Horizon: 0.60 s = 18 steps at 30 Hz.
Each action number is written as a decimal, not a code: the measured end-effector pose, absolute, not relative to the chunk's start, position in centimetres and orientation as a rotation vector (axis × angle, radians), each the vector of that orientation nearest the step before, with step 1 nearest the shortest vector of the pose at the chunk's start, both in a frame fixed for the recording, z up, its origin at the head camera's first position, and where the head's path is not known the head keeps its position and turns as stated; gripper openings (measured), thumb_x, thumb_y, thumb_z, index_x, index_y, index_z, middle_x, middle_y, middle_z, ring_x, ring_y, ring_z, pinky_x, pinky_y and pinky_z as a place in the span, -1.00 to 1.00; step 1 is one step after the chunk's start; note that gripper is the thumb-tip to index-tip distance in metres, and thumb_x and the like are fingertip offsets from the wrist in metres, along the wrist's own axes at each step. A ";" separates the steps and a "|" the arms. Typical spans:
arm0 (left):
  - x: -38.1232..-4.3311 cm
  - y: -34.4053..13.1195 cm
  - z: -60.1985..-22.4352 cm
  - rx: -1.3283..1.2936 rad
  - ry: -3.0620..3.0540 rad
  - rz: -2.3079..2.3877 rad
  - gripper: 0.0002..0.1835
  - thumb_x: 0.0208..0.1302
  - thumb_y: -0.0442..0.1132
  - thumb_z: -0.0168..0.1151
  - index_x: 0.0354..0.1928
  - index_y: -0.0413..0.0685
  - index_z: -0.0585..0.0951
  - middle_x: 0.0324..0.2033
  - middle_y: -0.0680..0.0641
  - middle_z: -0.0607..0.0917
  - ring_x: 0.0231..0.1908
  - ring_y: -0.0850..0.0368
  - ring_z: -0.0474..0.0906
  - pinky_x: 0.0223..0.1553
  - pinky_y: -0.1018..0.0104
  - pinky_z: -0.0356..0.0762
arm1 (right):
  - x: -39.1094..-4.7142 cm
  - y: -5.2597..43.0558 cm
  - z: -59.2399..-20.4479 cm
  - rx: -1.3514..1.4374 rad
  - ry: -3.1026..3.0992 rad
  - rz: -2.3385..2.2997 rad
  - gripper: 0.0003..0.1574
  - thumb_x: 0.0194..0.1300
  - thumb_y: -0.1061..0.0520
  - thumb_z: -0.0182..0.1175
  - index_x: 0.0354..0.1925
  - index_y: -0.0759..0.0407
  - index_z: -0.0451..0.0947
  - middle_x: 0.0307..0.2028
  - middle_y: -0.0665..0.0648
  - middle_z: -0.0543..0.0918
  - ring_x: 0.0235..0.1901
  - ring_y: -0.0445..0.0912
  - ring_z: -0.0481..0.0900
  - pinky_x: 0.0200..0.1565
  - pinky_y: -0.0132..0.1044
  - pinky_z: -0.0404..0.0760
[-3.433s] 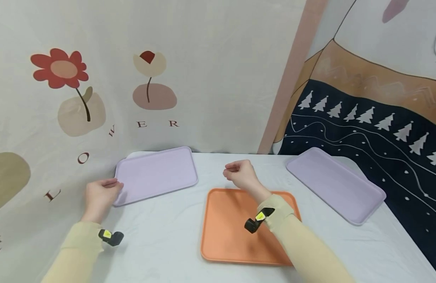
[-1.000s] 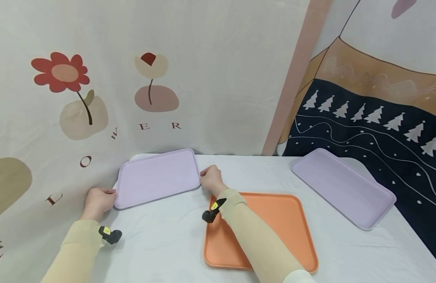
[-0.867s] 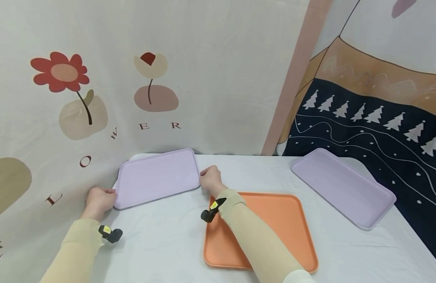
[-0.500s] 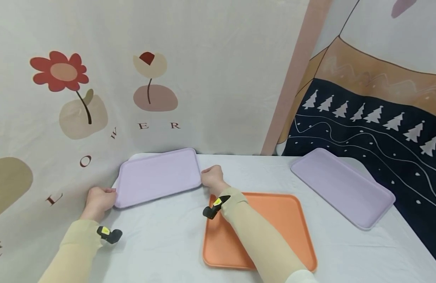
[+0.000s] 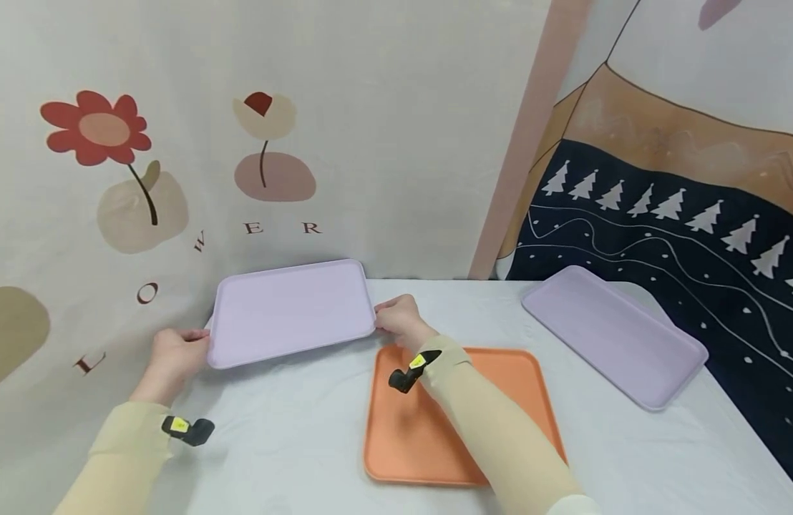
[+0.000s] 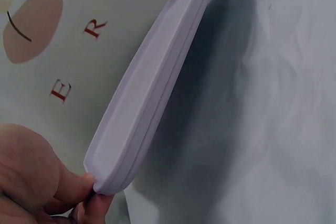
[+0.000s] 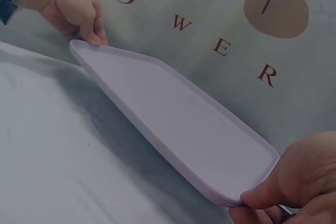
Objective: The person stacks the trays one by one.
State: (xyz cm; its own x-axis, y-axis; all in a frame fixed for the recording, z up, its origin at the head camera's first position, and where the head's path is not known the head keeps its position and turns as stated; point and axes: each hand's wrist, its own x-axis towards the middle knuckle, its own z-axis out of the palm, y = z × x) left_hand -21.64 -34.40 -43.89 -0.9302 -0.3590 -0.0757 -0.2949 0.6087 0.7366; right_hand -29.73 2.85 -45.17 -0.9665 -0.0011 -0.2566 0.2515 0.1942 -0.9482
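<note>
Left hand [image 5: 174, 355]: pinching the left end of the lilac tray [image 5: 293, 312], close to its near corner; the thumb sits on the rim and fingers are tucked underneath.
Right hand [image 5: 401, 319]: pinching the right end of the same tray, also toward the near corner, thumb on the rim and fingers below.
Lilac tray: at the far left of the bench [image 5: 274, 443], between the two hands, raised off it with a shadow falling underneath; its inside faces up and toward the near side.
Orange tray [image 5: 403, 447]: lying flat on the bench, nearer than the lilac one and to its right.
Right sleeve [image 5: 509, 440]: pale yellow, crossing above the orange tray from the near right.
Left sleeve [image 5: 116, 450]: the same pale yellow, coming in from the near left.
Wrist cameras: a small black one with a yellow patch on each wrist, left camera [image 5: 189, 430] and right camera [image 5: 414, 370].
Second lilac tray [image 5: 615, 340]: on the far right of the bench, set at a slant, well apart from both hands.
Bench cover: plain white.
Flower curtain [image 5: 396, 143]: hanging behind, pale, printed with a red flower [image 5: 104, 129] and letters.
Tree-print cloth [image 5: 680, 239]: dark blue, far right, with white trees.
</note>
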 end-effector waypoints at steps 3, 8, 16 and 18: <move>-21.4 -33.9 -43.2 0.538 -2.727 -1.260 -0.59 0.46 -0.37 0.13 0.17 -0.63 0.56 0.02 -0.48 0.59 -0.09 -0.16 0.52 -0.41 0.46 0.48 | -29.6 3.7 -44.4 0.215 2.237 -1.871 -0.67 0.14 0.54 0.28 -0.08 0.48 0.72 -0.14 0.29 0.67 -0.41 -0.08 0.59 -0.28 -0.27 0.72; -21.0 -32.8 -42.1 0.516 -2.747 -1.275 -0.59 0.51 -0.35 0.13 0.21 -0.59 0.55 -0.04 -0.38 0.61 -0.19 0.01 0.55 -0.41 0.46 0.53 | -29.2 5.2 -43.2 0.182 2.170 -1.901 -0.67 0.19 0.56 0.27 -0.04 0.54 0.68 -0.13 0.33 0.67 -0.36 -0.05 0.67 -0.20 -0.24 0.79; -20.6 -31.2 -40.5 0.505 -2.779 -1.314 -0.56 0.55 -0.32 0.11 0.29 -0.55 0.51 0.03 -0.39 0.61 -0.06 -0.10 0.57 -0.29 0.38 0.55 | -28.3 7.7 -41.4 0.133 2.151 -1.904 -0.63 0.24 0.57 0.29 0.04 0.57 0.65 -0.08 0.37 0.68 -0.29 -0.03 0.74 -0.16 -0.23 0.80; -20.6 -30.8 -40.1 0.526 -2.787 -1.333 -0.55 0.57 -0.32 0.10 0.32 -0.53 0.49 0.07 -0.40 0.58 0.00 -0.17 0.55 -0.25 0.34 0.56 | -28.0 8.3 -40.9 0.120 2.161 -1.888 -0.63 0.26 0.55 0.30 0.05 0.55 0.65 -0.07 0.36 0.68 -0.25 -0.01 0.74 -0.14 -0.23 0.80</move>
State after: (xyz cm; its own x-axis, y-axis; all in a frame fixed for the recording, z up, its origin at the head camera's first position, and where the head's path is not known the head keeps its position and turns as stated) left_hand -20.56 -30.79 -40.10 -0.9436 -0.3022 -0.1357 -0.2952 0.5816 0.7580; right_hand -27.96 8.32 -40.89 -0.9604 -0.1135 -0.2544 0.2369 0.1478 -0.9602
